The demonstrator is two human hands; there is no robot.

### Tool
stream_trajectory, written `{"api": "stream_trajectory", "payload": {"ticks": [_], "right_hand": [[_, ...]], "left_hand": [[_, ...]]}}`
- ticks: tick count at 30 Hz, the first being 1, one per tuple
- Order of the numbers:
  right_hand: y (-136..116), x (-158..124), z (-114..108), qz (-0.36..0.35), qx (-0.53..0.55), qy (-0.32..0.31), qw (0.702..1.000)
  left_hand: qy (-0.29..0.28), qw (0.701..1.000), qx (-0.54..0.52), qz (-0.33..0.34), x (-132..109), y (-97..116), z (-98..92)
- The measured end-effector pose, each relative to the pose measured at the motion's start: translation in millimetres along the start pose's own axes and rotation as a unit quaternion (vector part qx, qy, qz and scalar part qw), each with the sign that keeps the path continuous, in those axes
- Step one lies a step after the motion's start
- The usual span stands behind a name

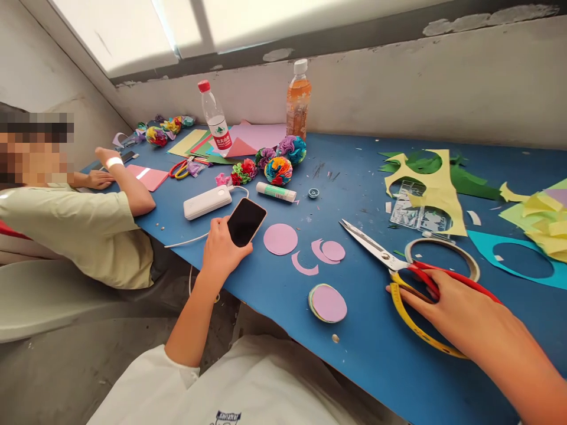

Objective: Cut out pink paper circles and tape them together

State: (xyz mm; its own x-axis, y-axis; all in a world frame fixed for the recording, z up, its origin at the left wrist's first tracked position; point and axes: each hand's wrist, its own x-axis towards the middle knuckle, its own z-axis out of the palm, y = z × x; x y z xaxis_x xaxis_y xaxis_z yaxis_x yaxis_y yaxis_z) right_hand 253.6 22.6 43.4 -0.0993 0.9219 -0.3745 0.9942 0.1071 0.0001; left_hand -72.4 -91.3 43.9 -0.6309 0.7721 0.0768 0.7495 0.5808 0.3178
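My left hand (222, 251) is closed around the lower part of a smartphone (247, 222) with a dark screen. In my right hand (465, 313) is a large pair of scissors (374, 244) with one red and one yellow handle, the blades together and pointing up and left over the table. Between my hands lie a purple paper circle (280, 239), a smaller purple circle (333, 251) and a thin crescent-shaped offcut (305, 265). Closer to me is a stack of round paper pieces (328, 303) with purple on top. A roll of tape (472, 265) lies partly behind the scissors.
Beyond my left hand are a white power bank (207, 202) and a glue stick (276, 192). Several paper pompoms (278, 170) and two bottles, one water (217, 121) and one orange drink (299, 100), stand behind. Yellow cut paper (458, 203) lies right. Another person (84, 218) sits left.
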Motion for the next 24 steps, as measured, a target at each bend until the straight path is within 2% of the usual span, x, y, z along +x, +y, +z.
{"api": "stream_trajectory", "payload": {"ticks": [4,8,11,14,17,19,21,24], "right_hand": [[11,14,14,-0.003,0.024,0.002,1.0],[25,29,34,-0.021,0.056,0.05,0.997],[29,34,40,-0.021,0.062,0.056,0.996],[24,30,35,-0.013,0.057,0.044,0.997],[12,19,21,0.007,0.036,0.025,0.999],[4,12,12,0.011,0.022,0.002,1.0],[0,7,6,0.012,0.009,-0.02,1.0],[0,5,4,0.017,-0.011,-0.045,0.999]], "left_hand": [[0.085,0.995,-0.035,-0.025,-11,11,4.2],[0.124,0.989,-0.07,-0.037,-21,18,6.0],[0.134,0.986,-0.087,-0.046,-25,19,2.8],[0.078,0.99,-0.092,-0.067,-23,14,-2.2],[-0.056,0.995,-0.063,-0.057,-11,6,-4.6],[-0.118,0.992,-0.021,-0.029,-2,1,-4.2],[-0.133,0.991,0.018,-0.009,5,1,-2.8],[-0.118,0.99,0.069,-0.017,9,8,0.5]]}}
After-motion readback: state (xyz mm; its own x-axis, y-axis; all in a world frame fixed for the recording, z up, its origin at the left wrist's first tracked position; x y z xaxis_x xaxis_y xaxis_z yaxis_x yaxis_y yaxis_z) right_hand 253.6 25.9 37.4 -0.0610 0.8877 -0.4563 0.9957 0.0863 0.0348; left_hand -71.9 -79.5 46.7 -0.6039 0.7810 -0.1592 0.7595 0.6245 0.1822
